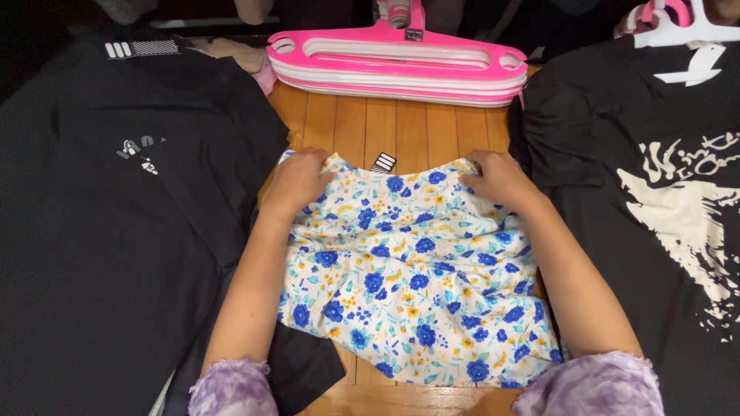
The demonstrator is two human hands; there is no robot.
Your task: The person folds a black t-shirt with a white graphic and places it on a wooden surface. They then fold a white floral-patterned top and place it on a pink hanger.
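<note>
- The floral garment [416, 285], white with blue and yellow flowers, is lying flat on the wooden surface [385, 127], in the middle of the scene between two dark shirts.
- The left hand [297, 181] is pressing on the garment's far left corner; its fingers [312, 160] are curling over the cloth edge, apparently pinching it, though the grip underneath is hidden.
- The right hand [501, 179] is resting on the far right corner, fingers [476, 166] bent and bearing on the fabric; whether they are gripping it, I cannot tell.
- Judgement: the cloth is looking thin, light and limp, wrinkling readily; it is likely sliding easily on the wood and offering no stiffness.
- Judgement: the far corners and edge, where both hands are sitting, are serving as the sound holding points.
- A small striped tag [383, 162] is showing at the far edge between the hands.
- A black shirt [116, 231] is lying to the left, its near part running under the garment; a printed black shirt [655, 216] is lying right.
- A stack of pink hangers [397, 65] is sitting far, well apart from both hands.
</note>
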